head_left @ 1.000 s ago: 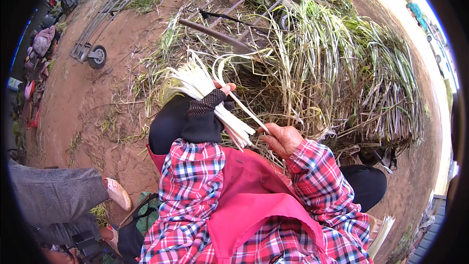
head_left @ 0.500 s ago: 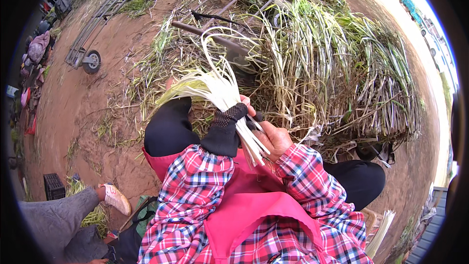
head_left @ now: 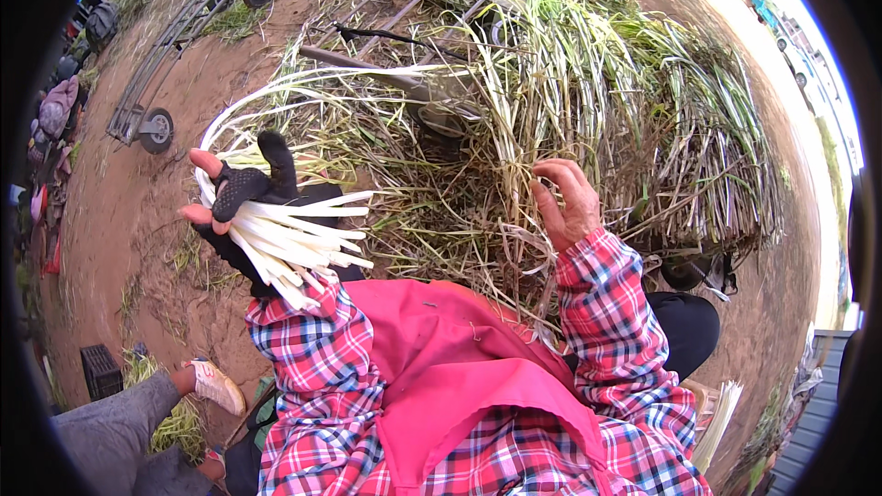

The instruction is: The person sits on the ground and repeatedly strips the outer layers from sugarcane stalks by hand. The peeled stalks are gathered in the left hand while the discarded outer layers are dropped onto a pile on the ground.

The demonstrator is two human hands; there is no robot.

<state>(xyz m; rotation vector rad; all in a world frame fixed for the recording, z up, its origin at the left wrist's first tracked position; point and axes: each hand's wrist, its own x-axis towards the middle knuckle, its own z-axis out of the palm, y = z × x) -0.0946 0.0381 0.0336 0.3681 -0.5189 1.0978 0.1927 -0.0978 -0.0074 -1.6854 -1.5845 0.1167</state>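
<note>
My left hand [head_left: 246, 191], in a black glove with bare fingertips, holds a bunch of white-stemmed greens [head_left: 299, 239] off to the left. The cut white ends fan out toward my apron, while the long pale-green leaves [head_left: 276, 87] arch away behind the hand. Some of its fingers stand a little loose around the stems. My bare right hand [head_left: 571, 207] is at the near left side of a big heap of the same greens [head_left: 588, 101]. Its thumb and forefinger are bent with tips slightly apart, close to dry strands; nothing shows plainly between them.
The heap lies over a metal-framed cart [head_left: 395, 73]. Another cart [head_left: 165, 73] stands at the far left. Beside me on the left are a person's leg and shoe [head_left: 219, 388] and a black crate [head_left: 101, 370]. Another white bunch [head_left: 717, 427] lies at lower right.
My left hand has swung left with the bunch and turned it, stem ends now pointing right. My right hand has left the stems and moved up and right to the heap.
</note>
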